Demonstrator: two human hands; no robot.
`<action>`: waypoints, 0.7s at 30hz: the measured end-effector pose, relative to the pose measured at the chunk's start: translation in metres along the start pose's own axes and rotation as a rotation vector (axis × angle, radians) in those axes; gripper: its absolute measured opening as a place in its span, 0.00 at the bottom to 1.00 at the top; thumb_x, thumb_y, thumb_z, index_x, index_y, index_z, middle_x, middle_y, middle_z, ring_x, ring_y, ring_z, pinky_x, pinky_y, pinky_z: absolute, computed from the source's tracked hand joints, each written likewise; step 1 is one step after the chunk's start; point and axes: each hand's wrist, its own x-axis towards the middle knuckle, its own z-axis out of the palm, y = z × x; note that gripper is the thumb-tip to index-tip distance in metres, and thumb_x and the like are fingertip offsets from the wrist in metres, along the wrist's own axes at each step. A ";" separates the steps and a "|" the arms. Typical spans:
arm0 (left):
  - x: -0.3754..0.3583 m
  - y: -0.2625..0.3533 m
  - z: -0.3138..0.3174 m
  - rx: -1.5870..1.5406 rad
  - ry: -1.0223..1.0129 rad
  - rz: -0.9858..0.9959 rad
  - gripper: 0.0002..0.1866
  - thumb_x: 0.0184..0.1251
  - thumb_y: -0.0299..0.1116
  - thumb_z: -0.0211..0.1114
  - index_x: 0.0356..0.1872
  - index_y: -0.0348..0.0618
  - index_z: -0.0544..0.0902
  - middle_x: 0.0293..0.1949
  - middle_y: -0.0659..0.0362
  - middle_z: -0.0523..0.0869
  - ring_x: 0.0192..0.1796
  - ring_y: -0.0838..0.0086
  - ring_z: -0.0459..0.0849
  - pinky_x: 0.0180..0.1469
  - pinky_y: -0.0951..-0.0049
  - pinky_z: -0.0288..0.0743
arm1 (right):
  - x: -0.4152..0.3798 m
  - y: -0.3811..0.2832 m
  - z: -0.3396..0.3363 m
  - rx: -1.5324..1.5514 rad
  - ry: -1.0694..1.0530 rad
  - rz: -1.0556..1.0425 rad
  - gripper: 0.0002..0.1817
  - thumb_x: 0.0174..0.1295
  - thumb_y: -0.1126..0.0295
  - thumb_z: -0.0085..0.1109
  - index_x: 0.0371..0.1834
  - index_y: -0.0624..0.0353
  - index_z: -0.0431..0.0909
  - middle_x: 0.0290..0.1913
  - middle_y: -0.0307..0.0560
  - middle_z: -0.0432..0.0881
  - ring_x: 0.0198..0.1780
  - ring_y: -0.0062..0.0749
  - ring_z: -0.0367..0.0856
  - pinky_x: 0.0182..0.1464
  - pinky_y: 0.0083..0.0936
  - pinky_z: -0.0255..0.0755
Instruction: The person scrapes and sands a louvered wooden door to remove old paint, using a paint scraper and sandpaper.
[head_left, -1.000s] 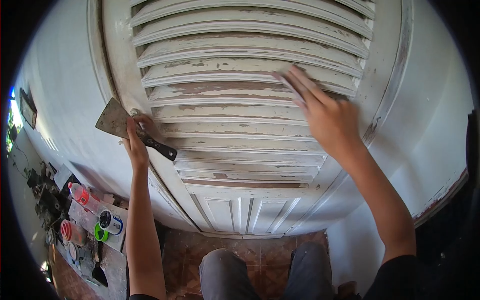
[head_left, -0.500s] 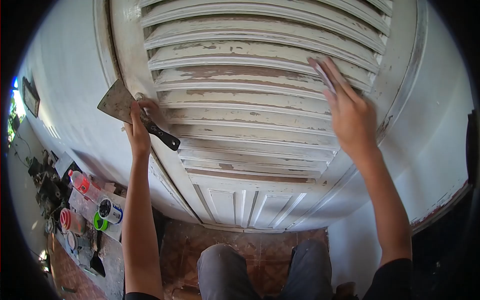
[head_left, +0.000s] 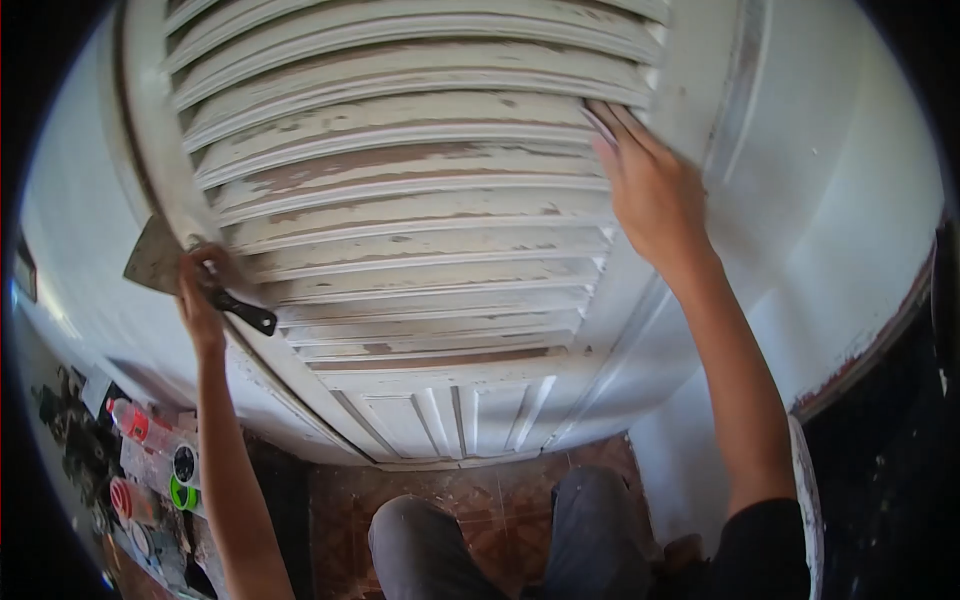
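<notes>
While the left hand [head_left: 203,310] is gripping a putty knife [head_left: 155,260], the right hand [head_left: 660,200] is pressing a thin folded sheet, apparently sandpaper, against a weathered slat [head_left: 400,115] of a white louvred door [head_left: 450,376]. Having slid rightward along that slat over the past second, the right hand is now nearing the side stile [head_left: 695,90], so its rubbing stroke is apparently reaching the end of the slat. The fingers are holding the sheet between them, with the fingertips resting at the slat. The left hand's fingers are closing on the knife near the base of its blade, its black handle slanting down toward the slats; beside them, a door knob [head_left: 194,242] is showing, though whether they are touching it is impossible to tell. The door is standing upright before the person, its paint flaking to brown patches.

Low on the left, containers are crowding together: a clear bottle [head_left: 150,428] with a red label is leaning over, and a white tub [head_left: 186,463] is holding something dark. A green-rimmed container [head_left: 183,493] is sitting just beside the tub, near a red-rimmed jar [head_left: 130,500]; the contents of these two are remaining unclear.
</notes>
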 end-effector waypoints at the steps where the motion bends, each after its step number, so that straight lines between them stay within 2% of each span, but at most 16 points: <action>1: 0.003 -0.001 -0.008 0.028 -0.069 -0.035 0.26 0.85 0.45 0.43 0.37 0.38 0.85 0.39 0.62 0.85 0.43 0.76 0.78 0.54 0.73 0.69 | 0.008 0.000 0.005 -0.041 -0.110 0.067 0.19 0.74 0.63 0.55 0.66 0.49 0.77 0.63 0.39 0.83 0.41 0.45 0.89 0.44 0.38 0.84; 2: 0.003 0.005 -0.005 0.026 -0.049 -0.052 0.26 0.85 0.46 0.43 0.37 0.39 0.85 0.39 0.62 0.85 0.43 0.76 0.77 0.52 0.73 0.68 | 0.014 0.002 0.009 -0.075 -0.213 0.125 0.21 0.74 0.63 0.56 0.68 0.50 0.76 0.63 0.39 0.83 0.45 0.46 0.88 0.48 0.38 0.84; 3: 0.001 0.008 -0.002 0.008 -0.027 -0.077 0.26 0.85 0.46 0.44 0.36 0.39 0.85 0.39 0.62 0.85 0.42 0.76 0.77 0.52 0.73 0.68 | 0.004 0.007 0.016 -0.100 -0.107 0.048 0.22 0.74 0.61 0.56 0.68 0.52 0.76 0.65 0.39 0.81 0.46 0.44 0.89 0.46 0.38 0.84; 6: 0.002 0.008 0.003 -0.003 -0.005 -0.056 0.26 0.85 0.47 0.45 0.37 0.40 0.85 0.38 0.63 0.84 0.41 0.78 0.76 0.49 0.75 0.67 | -0.018 0.000 -0.012 0.016 -0.134 0.097 0.20 0.74 0.60 0.56 0.65 0.54 0.78 0.66 0.37 0.80 0.47 0.41 0.88 0.43 0.37 0.84; 8: -0.001 0.006 -0.001 0.008 0.010 -0.019 0.25 0.84 0.49 0.46 0.38 0.42 0.86 0.38 0.65 0.83 0.40 0.80 0.74 0.47 0.77 0.66 | -0.009 0.003 -0.003 0.009 -0.101 0.066 0.20 0.74 0.61 0.56 0.66 0.54 0.78 0.66 0.36 0.80 0.46 0.41 0.88 0.42 0.36 0.85; 10: 0.003 0.003 -0.001 -0.012 -0.058 0.012 0.26 0.85 0.46 0.45 0.36 0.38 0.85 0.40 0.60 0.85 0.45 0.75 0.79 0.55 0.73 0.70 | -0.011 0.008 -0.002 -0.017 -0.086 0.074 0.21 0.73 0.61 0.57 0.66 0.54 0.78 0.67 0.35 0.80 0.46 0.40 0.89 0.42 0.35 0.85; 14: 0.001 0.005 0.000 0.002 0.004 -0.060 0.27 0.85 0.47 0.44 0.37 0.38 0.85 0.40 0.60 0.85 0.46 0.75 0.79 0.56 0.73 0.69 | -0.017 0.004 -0.010 -0.024 -0.133 0.089 0.21 0.73 0.62 0.57 0.67 0.54 0.77 0.68 0.35 0.79 0.46 0.41 0.88 0.43 0.36 0.85; 15: 0.004 0.002 -0.006 0.011 -0.044 -0.090 0.27 0.85 0.47 0.43 0.37 0.38 0.84 0.39 0.60 0.84 0.46 0.75 0.79 0.56 0.73 0.69 | -0.018 0.004 -0.013 0.008 -0.142 0.082 0.21 0.74 0.61 0.56 0.67 0.54 0.77 0.67 0.37 0.79 0.46 0.42 0.88 0.44 0.36 0.85; 18: 0.008 -0.008 -0.009 0.049 -0.060 0.031 0.27 0.85 0.47 0.42 0.37 0.38 0.84 0.39 0.61 0.84 0.46 0.75 0.79 0.57 0.73 0.68 | -0.010 0.015 0.000 0.028 -0.045 -0.004 0.21 0.74 0.60 0.56 0.67 0.53 0.77 0.67 0.36 0.79 0.44 0.42 0.89 0.42 0.37 0.85; 21: 0.001 -0.002 0.003 -0.041 -0.003 -0.055 0.26 0.85 0.46 0.43 0.37 0.38 0.83 0.40 0.61 0.84 0.46 0.74 0.79 0.59 0.72 0.67 | -0.009 0.010 0.003 -0.065 -0.120 0.054 0.23 0.74 0.59 0.56 0.68 0.53 0.76 0.66 0.35 0.80 0.43 0.43 0.89 0.40 0.37 0.85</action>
